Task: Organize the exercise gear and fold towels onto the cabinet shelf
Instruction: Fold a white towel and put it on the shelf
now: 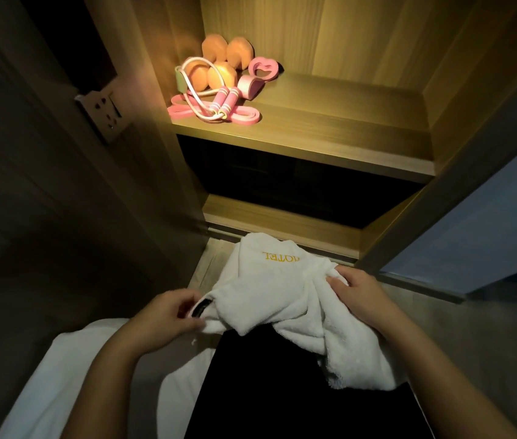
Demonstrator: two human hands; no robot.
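Holding a white towel point(269, 289) low down, right in front of the cabinet point(282, 217). Pinched at one corner, next to the black tag point(201, 307), by the left hand point(165, 315) with curled fingers. Grabbed in a thick bunch by the right hand point(358, 293), with fingers curled round the cloth. Stretched from left to right between the two hands, but twisted and lumpy in the middle, not flat. Gold letters point(281, 257) upside down on the far part, close to the cabinet. One loose end drooping down under the right arm.

Up and ahead from the hands: the lit shelf point(330, 122). Packed on its left side with the dumbbells point(222, 74), the rope point(223, 101) and the band point(244, 117), all close together. Bare wood on the right side of the shelf, so nearer to the right hand than to the left.

Probably at the folding step, not yet the putting-away step. Best to pull the hands apart first, to get the long side straight and the twist out. Then fold, then lift up and forward to the right side of the shelf, well apart from the dumbbells. Easy to lose the fold at the drooping end.
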